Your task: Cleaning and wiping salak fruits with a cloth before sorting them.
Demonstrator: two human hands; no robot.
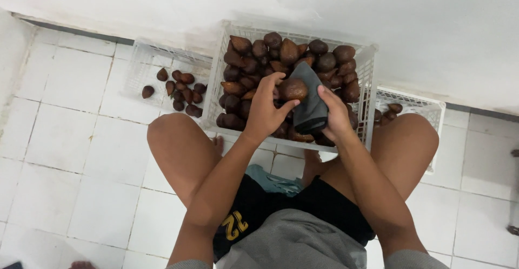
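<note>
A white tiled floor (70, 155) fills the view from above, meeting a pale wall (432, 37) along the top. A person sits low on it with bare knees spread wide, wearing black shorts (281, 204) and a grey shirt (297, 244). Between the knees, against the wall, stands a large white plastic crate (216, 69) heaped with brown, scaly, pointed fruits (254, 50). To its left lies a shallower white crate (138, 66) with about a dozen of the same fruits scattered in it, and to its right, partly hidden behind the knee, a third white crate (427, 109) shows a few more. Over the big crate, the left hand (265, 109) is closed around one brown fruit (292, 89), fingers curled over its top and thumb pressing from below, so the fruit sits just above the heap near the crate's middle. The right hand (335, 115) is clasped around a dark grey cloth (311, 101), which stands upright and touches the right side of the held fruit.
</note>
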